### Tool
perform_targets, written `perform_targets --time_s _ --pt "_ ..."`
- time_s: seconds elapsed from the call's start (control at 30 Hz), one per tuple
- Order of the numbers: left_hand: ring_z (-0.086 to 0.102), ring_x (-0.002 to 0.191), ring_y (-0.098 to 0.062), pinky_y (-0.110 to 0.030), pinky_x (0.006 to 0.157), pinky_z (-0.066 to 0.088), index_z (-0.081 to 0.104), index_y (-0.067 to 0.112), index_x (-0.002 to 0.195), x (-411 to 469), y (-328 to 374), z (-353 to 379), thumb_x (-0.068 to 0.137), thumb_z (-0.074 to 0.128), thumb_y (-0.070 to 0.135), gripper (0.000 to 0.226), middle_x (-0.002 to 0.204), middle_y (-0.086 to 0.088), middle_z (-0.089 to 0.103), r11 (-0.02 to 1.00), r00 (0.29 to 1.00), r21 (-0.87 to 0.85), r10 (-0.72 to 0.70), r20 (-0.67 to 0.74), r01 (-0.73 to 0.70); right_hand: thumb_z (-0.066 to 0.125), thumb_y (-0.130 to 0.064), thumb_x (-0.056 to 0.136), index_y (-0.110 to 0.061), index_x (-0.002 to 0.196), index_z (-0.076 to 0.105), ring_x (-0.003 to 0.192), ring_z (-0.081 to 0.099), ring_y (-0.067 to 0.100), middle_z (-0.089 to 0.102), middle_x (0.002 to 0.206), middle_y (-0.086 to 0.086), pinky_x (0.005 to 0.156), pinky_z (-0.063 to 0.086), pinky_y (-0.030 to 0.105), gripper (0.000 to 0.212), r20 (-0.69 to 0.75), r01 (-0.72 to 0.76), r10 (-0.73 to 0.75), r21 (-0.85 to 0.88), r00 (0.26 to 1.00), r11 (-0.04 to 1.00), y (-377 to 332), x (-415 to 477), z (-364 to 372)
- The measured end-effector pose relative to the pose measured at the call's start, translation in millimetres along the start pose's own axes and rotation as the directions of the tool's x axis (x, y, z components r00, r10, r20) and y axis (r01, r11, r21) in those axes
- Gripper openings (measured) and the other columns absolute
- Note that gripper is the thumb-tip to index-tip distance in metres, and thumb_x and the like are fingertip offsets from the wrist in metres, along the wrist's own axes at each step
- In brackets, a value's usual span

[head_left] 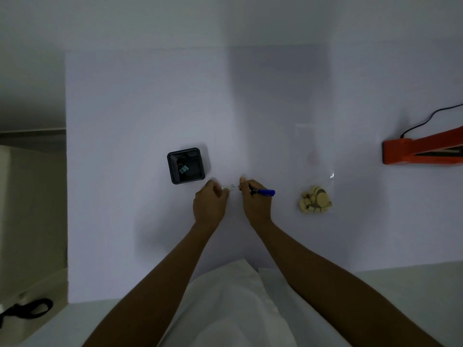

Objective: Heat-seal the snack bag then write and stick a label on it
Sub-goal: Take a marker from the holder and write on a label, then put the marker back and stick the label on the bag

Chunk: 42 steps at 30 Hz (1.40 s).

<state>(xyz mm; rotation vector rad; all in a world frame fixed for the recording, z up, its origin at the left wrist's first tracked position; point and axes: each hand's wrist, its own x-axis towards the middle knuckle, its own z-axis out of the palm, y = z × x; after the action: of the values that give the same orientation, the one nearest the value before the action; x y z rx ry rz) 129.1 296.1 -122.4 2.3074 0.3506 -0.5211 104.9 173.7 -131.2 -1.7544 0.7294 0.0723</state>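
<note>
Head view shows the left hand (pixel 210 202) pinching a small label (pixel 229 187) on the table (pixel 125 221); the right hand (pixel 256 199) grips a blue pen (pixel 265 192); the snack bag (pixel 316 171) lies aside, apparently sealed; sticking remains, I'd judge.

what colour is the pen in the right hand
Blue pen, held in the right hand; head view.

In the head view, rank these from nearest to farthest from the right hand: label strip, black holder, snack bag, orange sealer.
From the right hand:
1. Label strip, just to its left, pinched by the left hand.
2. Snack bag, to its right.
3. Black holder, left and farther back.
4. Orange sealer, at the far right edge.
</note>
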Motion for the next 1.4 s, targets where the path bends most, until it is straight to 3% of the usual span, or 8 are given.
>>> perform_targets --time_s 0.3,0.47,0.6,0.77,0.97,1.1,1.23,1.4 --pt "0.059 0.069 -0.016 -0.035 0.068 0.055 0.07 0.008 0.084 -12.4 -19.0 -13.0 0.093 0.063 0.018 0.015 0.079 -0.005 0.068 0.983 0.986 -0.094 0.154 -0.065 -0.16 0.059 -0.028 0.098 0.013 0.078 0.059 0.058 0.049 0.022 0.057 0.073 0.033 0.056 0.04 0.02 0.045 0.088 -0.037 0.036 0.016 0.995 0.999 -6.7 -8.5 -1.6" --pt "0.061 0.104 -0.031 -0.035 0.098 0.045 0.07 0.002 0.109 -24.4 -40.4 -29.5 0.089 0.058 -0.004 0.024 0.11 -0.016 0.07 0.963 0.961 -0.042 0.264 -0.085 -0.268 0.059 -0.022 0.098 0.006 0.078 0.065 0.062 0.051 0.016 0.059 0.073 0.03 0.058 0.042 0.023 0.035 0.119 -0.031 0.027 0.034 0.993 0.999 -11.0 -20.7 -6.8" --pt "0.055 0.113 -0.028 -0.038 0.099 0.046 0.062 0.007 0.12 -36.7 -62.8 -43.4 0.084 0.066 0.001 0.037 0.122 -0.011 0.063 0.963 0.963 -0.039 0.267 -0.026 -0.268 0.058 -0.017 0.099 0.013 0.078 0.06 0.062 0.05 0.018 0.057 0.074 0.034 0.059 0.043 0.026 0.036 0.179 0.019 -0.022 0.019 0.984 1.0 -11.0 -37.7 -15.3" --pt "0.044 0.127 -0.02 -0.027 0.101 0.036 0.053 0.013 0.133 -44.4 -87.6 -44.2 0.083 0.074 0.022 0.055 0.136 -0.006 0.052 0.962 0.953 0.013 0.269 0.138 -0.274 0.059 -0.013 0.097 0.01 0.081 0.066 0.061 0.054 0.013 0.063 0.075 0.029 0.062 0.048 0.023 0.029 0.196 0.014 -0.009 -0.022 0.981 1.0 -13.4 -55.0 -24.0" --pt "0.054 0.111 -0.023 -0.032 0.09 0.05 0.062 0.015 0.121 -47.5 -92.5 -33.3 0.083 0.074 0.035 0.045 0.118 -0.006 0.06 0.971 0.975 0.107 0.207 0.083 -0.216 0.061 -0.016 0.096 -0.012 0.081 0.072 0.061 0.061 0.001 0.068 0.064 -0.01 0.064 0.051 0.02 0.019 0.249 -0.042 0.052 -0.046 0.967 0.998 -19.9 -65.0 -28.9" --pt "0.056 0.082 -0.019 -0.041 0.07 0.054 0.069 0.015 0.085 -46.4 -91.1 -27.6 0.083 0.072 0.017 0.004 0.084 -0.002 0.065 0.935 0.951 0.173 0.308 0.035 -0.309 0.06 -0.025 0.098 -0.014 0.078 0.076 0.065 0.064 0.008 0.073 0.074 0.002 0.063 0.053 0.026 0.028 0.263 -0.084 0.087 -0.021 0.961 0.996 -30.5 -68.5 -27.0" --pt "0.058 0.071 -0.018 -0.041 0.067 0.055 0.065 0.013 0.08 -55.1 -71.2 -36.7 0.087 0.07 0.01 0.008 0.077 -0.003 0.067 0.961 0.962 -0.038 0.274 -0.01 -0.274 0.059 -0.025 0.097 -0.015 0.08 0.076 0.066 0.066 0.011 0.075 0.076 0.003 0.061 0.054 0.025 0.026 0.259 -0.081 0.073 0.017 0.963 0.997 -47.9 -76.1 -26.3" --pt "0.067 0.075 -0.007 -0.015 0.068 0.053 0.067 0.012 0.095 -82.3 -25.7 -69.2 0.078 0.079 0.006 0.022 0.082 0.003 0.072 0.87 0.967 -0.437 0.256 0.006 -0.227 0.056 -0.021 0.099 -0.008 0.076 0.073 0.056 0.061 0.013 0.069 0.066 0.01 0.053 0.05 0.022 0.031 0.23 0.024 -0.044 0.088 0.972 0.996 -86.7 -82.3 -33.5"
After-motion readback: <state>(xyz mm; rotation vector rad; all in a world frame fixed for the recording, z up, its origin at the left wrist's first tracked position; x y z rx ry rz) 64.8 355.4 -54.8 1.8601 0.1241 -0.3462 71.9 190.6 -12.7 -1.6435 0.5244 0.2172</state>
